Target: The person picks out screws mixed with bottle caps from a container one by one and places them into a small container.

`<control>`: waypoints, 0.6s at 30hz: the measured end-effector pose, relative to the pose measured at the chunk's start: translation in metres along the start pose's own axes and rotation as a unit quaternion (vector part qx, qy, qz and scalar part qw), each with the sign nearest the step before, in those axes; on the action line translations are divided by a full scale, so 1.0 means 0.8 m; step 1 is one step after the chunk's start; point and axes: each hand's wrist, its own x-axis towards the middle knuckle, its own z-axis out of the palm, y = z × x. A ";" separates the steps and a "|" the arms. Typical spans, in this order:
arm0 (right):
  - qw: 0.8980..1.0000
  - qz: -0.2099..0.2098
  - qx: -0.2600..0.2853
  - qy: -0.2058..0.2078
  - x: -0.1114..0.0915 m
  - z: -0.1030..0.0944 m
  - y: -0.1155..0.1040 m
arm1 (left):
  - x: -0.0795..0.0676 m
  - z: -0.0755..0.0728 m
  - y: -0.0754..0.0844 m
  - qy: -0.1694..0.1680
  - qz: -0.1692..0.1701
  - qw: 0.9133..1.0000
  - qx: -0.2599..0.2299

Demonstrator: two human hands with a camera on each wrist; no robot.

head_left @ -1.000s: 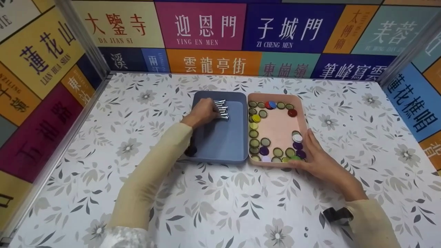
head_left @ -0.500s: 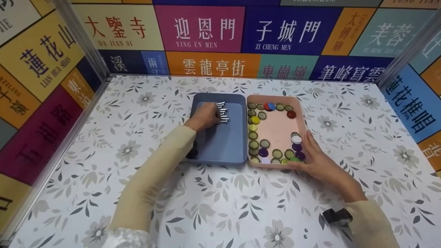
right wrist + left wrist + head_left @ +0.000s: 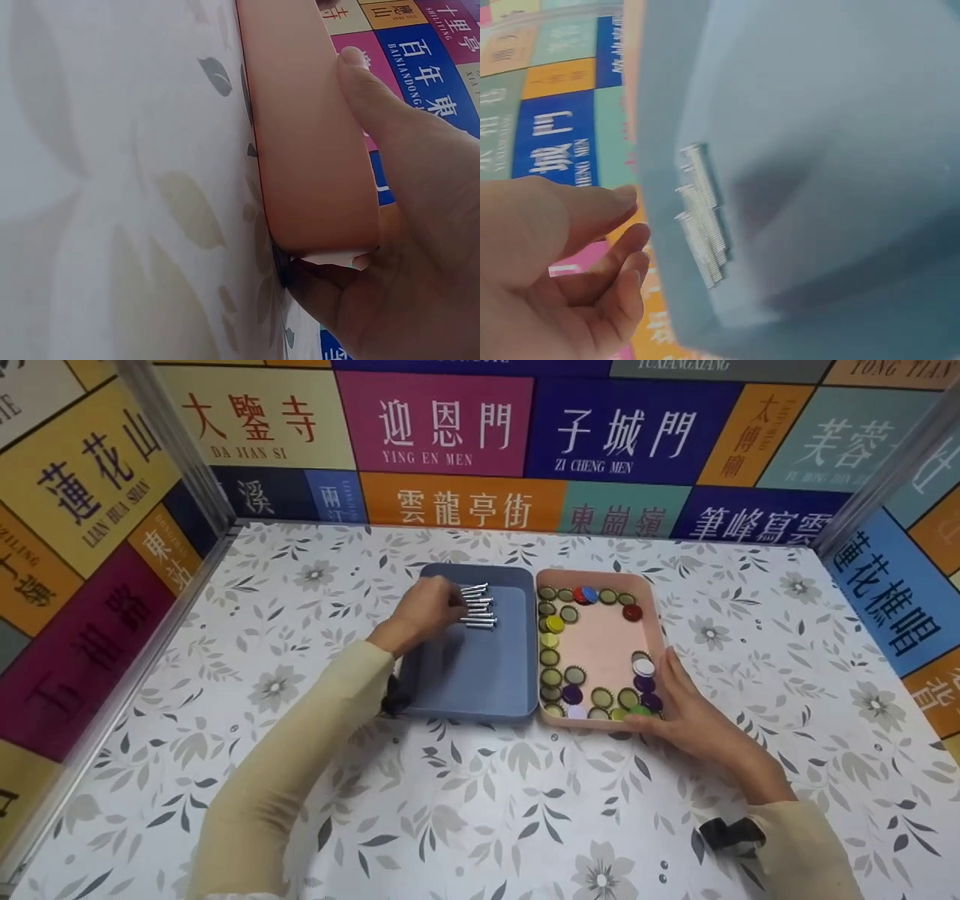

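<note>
Several silver screws lie in a rough row near the back of the blue-grey tray. My left hand hovers over that tray's left side, just beside the screws' left ends. In the left wrist view, thumb and loosely bent fingers stand apart with nothing between them, and the threaded screws lie away from them. My right hand grips the near right corner of the pink tray, thumb at the front wall, fingers along the right side. Bottle caps lie mostly along the pink tray's edges.
The two trays stand side by side on a table with a leaf-patterned cover. Printed panels wall off the back and both sides. A black wrist strap shows by the right sleeve.
My left hand has moved away from the screws to the left and lifted a little, so more of their length shows. The right hand keeps its grip on the pink tray.
</note>
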 end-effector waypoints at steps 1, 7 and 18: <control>1.000 0.000 0.000 0.002 -0.001 -0.001 0.002 | -0.005 -0.006 0.002 0.008 0.005 1.000 -0.003; 1.000 0.007 -0.005 0.008 -0.013 -0.005 0.010 | -0.041 -0.031 0.002 0.053 0.011 0.998 -0.010; 1.000 0.008 -0.009 0.012 -0.030 -0.018 0.010 | -0.128 -0.029 -0.060 0.159 -0.008 0.987 0.014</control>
